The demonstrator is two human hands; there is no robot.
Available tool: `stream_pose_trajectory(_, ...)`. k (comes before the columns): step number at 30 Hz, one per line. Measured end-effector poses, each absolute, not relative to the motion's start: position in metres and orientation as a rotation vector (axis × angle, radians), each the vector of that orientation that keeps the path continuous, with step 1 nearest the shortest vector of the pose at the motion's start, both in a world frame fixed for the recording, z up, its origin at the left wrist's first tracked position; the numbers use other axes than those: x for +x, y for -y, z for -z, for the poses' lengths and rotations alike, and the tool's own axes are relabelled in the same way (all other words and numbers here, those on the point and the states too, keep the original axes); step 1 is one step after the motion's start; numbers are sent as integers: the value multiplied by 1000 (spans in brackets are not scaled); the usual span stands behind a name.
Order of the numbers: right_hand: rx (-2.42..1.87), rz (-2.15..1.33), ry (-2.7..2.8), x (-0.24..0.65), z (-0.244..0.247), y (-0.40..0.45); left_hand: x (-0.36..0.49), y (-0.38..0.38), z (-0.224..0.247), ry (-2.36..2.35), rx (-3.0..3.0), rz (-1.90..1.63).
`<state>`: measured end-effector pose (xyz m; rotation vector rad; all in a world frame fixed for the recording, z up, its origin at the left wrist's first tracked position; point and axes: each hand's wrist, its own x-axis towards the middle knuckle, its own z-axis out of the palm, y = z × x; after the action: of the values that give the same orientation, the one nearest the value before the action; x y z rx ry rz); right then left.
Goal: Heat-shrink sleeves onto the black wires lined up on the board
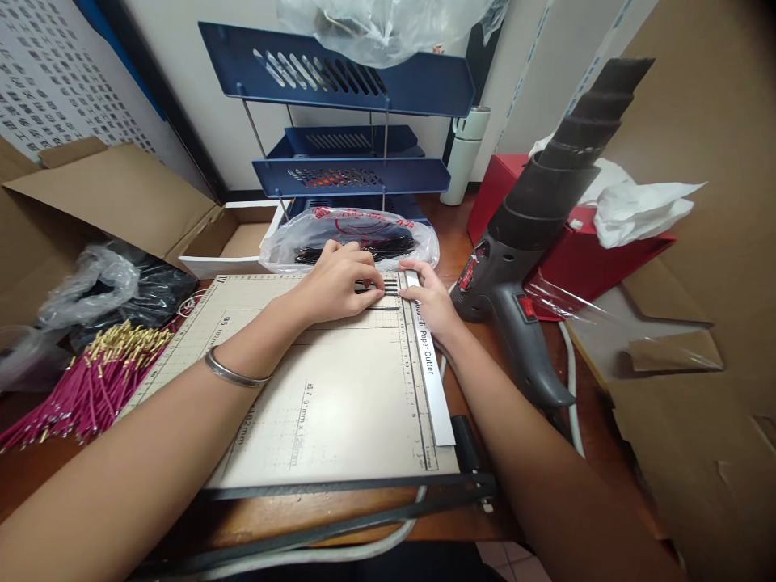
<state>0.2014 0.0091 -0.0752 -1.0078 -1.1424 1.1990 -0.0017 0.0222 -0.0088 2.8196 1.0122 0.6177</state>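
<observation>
A beige paper cutter board (pixel 339 404) with a printed grid lies on the wooden desk in front of me. My left hand (pixel 336 283) rests palm down near its far edge, fingertips pressing several thin black strips (pixel 388 288) flat on the board. My right hand (pixel 432 297) lies over the white ruler bar (pixel 432 372) at the board's right side, its fingers touching the same black strips. A silver bangle (pixel 234 372) circles my left wrist. The cutter's black blade arm (pixel 339 529) lies swung down along the near edge.
A grey heat gun (pixel 521 267) stands right of the cutter, before a red box (pixel 582 242). A plastic bag of black pieces (pixel 352 238) lies behind the board, under a blue tiered tray rack (pixel 345 121). Magenta wires with gold tips (pixel 90 380) are heaped left. Cardboard boxes flank both sides.
</observation>
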Motion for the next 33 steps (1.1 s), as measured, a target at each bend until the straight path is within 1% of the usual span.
stream_pose_trajectory(33, -1017, -1236, 1157, 202, 72, -7, -2, -20, 6, -992, 2783, -625)
